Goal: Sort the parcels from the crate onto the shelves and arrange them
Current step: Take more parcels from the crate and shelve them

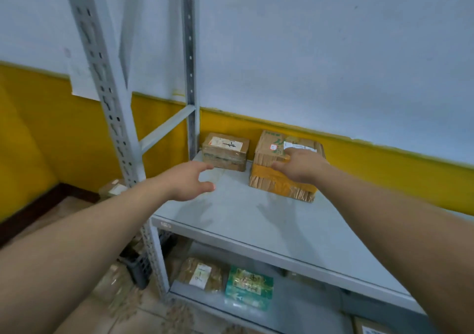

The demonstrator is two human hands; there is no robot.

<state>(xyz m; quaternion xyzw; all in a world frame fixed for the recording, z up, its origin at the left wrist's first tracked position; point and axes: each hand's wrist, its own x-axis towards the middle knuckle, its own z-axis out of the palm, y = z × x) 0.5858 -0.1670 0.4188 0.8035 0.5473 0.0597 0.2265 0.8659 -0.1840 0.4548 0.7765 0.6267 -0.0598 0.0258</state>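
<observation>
Shelved: yellow-taped carton (282,179) under the straight, empty fingers of your right hand (298,165); small carton (225,151) just beyond the spread, empty fingers of your left hand (189,181); brown parcel (200,274), green parcel (248,285) well below; left in crate (139,267): cannot tell

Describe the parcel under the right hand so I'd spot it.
On the grey shelf, two cardboard boxes sit near the wall. The right hand touches the larger box, right of the small box. Only it has a broad yellow tape band.
</observation>
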